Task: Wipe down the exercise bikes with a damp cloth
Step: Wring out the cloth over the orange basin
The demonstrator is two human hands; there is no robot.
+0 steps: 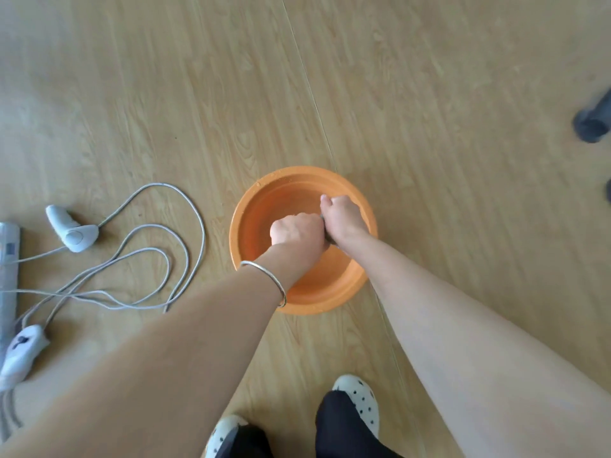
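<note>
Far left: a white power strip (8, 259) lies on the light wood-grain floor (429, 94), with a white plug (74, 234) and loops of grey-white cable (185, 239) trailing towards the basin.
Left hand: your left hand (296, 231), a thin silver bangle (264, 276) on its wrist, is balled into a fist over the basin. It looks clenched on one end of the cloth, though the fist hides its hold.
Basin: the round orange plastic basin (238, 219) sits on the floor under both fists. You cannot tell from here how much water it holds.
Cloth: the dark cloth (329, 238) shows only as a sliver between your two fists, above the basin and apparently being wrung.
Right hand: your right hand (342, 214) is curled tight round the other end, touching the left.
Far right: a dark blurred object (593, 123) sits at the edge, too smeared to name. No exercise bike is clearly in view.
Risk: water wrung or dripped past the rim would wet the floor. The cable loops lie near the basin's left side, so any spill that way would reach live wiring.
Risk: a wet floor underfoot invites a slip, and the loose loops could catch your foot.
Risk: a cloth left too wet would drip on the way to the bikes.
Writing: a small dark label on the strip is unreadable — no brand can be made out.
</note>
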